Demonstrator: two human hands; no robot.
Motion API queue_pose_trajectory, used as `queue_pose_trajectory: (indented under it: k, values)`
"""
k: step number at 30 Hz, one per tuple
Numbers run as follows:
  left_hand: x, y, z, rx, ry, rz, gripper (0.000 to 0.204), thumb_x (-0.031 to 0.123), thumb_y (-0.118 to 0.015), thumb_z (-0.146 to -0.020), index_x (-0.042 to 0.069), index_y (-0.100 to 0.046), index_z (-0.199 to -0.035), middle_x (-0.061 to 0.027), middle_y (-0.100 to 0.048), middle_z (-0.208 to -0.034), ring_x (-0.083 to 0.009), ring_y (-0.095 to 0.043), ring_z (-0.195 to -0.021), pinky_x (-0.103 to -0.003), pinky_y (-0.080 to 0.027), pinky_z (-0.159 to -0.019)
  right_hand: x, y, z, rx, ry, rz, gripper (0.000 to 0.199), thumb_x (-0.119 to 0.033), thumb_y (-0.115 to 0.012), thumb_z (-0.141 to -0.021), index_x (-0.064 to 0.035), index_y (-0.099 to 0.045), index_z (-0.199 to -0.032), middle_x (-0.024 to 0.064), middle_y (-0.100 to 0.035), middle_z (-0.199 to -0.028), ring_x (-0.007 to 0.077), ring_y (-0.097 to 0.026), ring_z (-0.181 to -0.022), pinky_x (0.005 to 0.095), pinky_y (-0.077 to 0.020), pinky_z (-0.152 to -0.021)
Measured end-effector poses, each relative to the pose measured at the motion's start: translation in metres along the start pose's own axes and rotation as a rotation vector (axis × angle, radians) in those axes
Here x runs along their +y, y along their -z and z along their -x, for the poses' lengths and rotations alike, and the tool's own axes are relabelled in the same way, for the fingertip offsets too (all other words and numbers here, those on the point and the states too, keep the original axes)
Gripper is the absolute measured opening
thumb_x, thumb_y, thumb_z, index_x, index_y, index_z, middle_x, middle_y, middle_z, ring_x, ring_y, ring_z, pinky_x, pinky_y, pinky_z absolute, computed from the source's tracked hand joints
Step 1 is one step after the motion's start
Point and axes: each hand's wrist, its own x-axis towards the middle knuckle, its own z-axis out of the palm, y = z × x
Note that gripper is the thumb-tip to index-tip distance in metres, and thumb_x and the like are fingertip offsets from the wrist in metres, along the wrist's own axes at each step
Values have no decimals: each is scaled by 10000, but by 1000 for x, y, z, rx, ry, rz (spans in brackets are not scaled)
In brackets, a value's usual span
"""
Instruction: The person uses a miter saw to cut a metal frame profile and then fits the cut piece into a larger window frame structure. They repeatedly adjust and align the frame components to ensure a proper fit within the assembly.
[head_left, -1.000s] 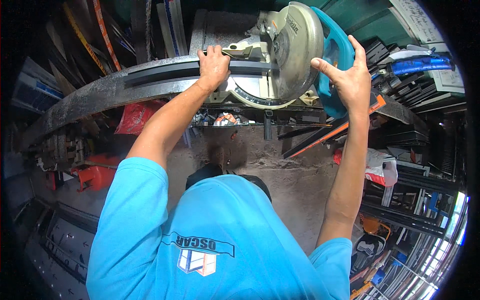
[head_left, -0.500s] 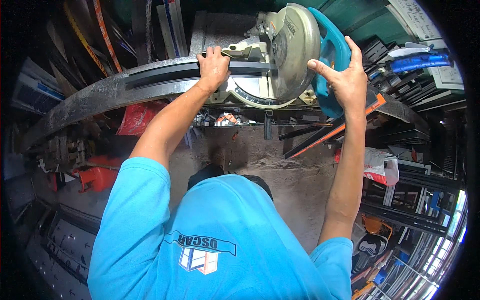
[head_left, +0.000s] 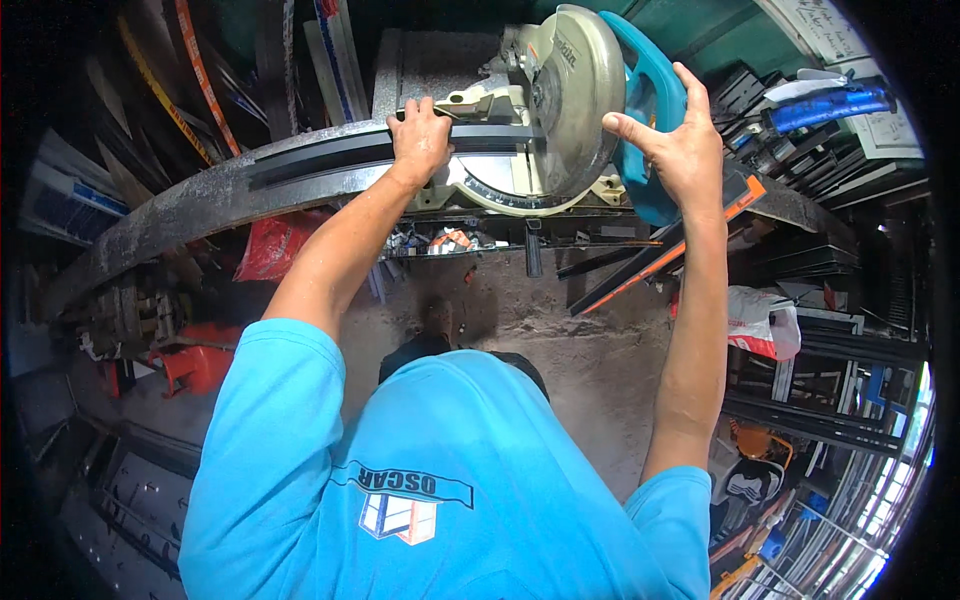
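Head view: I look down past a blue shirt point(head_left: 480, 420) at two bare hands and a saw point(head_left: 585, 100) on a long grey worktop point(head_left: 190, 195), which bends with the lens.
Dark bar: the long dark bar point(head_left: 325, 157) lies lengthwise along the worktop and across the saw's base, its right end meeting the rounded blade cover; I cannot tell whether it touches the blade.
Left hand: the left hand point(head_left: 421, 138) lies across the bar, left of the blade cover. I read its grip as closed on the bar, the fingers bent over the far edge; its underside is hidden.
Right hand: the right hand point(head_left: 685, 150) is at the saw's teal handle point(head_left: 650, 205). Thumb and forefinger are spread wide, but the other fingers are hidden, so I cannot tell whether the grip is wrapped around the handle.
Under the worktop: I see a red bag point(head_left: 275, 248) toward the left and, near the right forearm, an orange-edged strip point(head_left: 690, 245) slanting above the floor point(head_left: 590, 345).
Right side: a white and red bag point(head_left: 765, 322) sits just beside the forearm; farther up is a blue bundle point(head_left: 830, 108).
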Motion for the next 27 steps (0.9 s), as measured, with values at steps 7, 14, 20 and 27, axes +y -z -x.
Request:
queue_pose_trajectory:
  k: [7, 14, 20, 27]
  values:
    - [-4, -1, 1, 39, -59, 20, 357, 269, -853, -641, 146, -739, -956, -85, -550, -1133, -301, -502, -1137, -552, -460, -881, -7, 12, -23, -110, -114, -50, 1075, -504, -925, -549, -39, -456, -1397, 239, -665, -1097, 323, -652, -1011, 396, -513, -881]
    - [-34, 5, 12, 99, -118, 239, 382, 240, -873, -626, 73, -736, -940, -176, -481, -1390, -397, -466, -1246, -473, -475, -974, -43, 42, -63, -243, -213, -104, 994, -413, -923, -590, 17, -464, -1360, 209, -656, -1067, 240, -628, -961, 360, -505, -818]
    - [-93, 57, 35, 63, -200, 379, 412, 371, -794, -749, 20, -718, -951, -170, -632, -1141, -331, -594, -1044, -422, -477, -857, -47, 53, -65, -228, -123, -79, 1043, -415, -923, -560, 43, -447, -1367, 297, -616, -1219, 368, -617, -1140, 396, -501, -945]
    - [-114, 94, 48, -24, -91, 546, 397, 345, -805, -780, -10, -679, -906, -129, -562, -719, -207, -544, -637, -353, -440, -609, -42, 53, -63, -210, -147, -70, 1046, -395, -927, -556, 34, -442, -1377, 288, -607, -1248, 371, -596, -1180, 400, -485, -979]
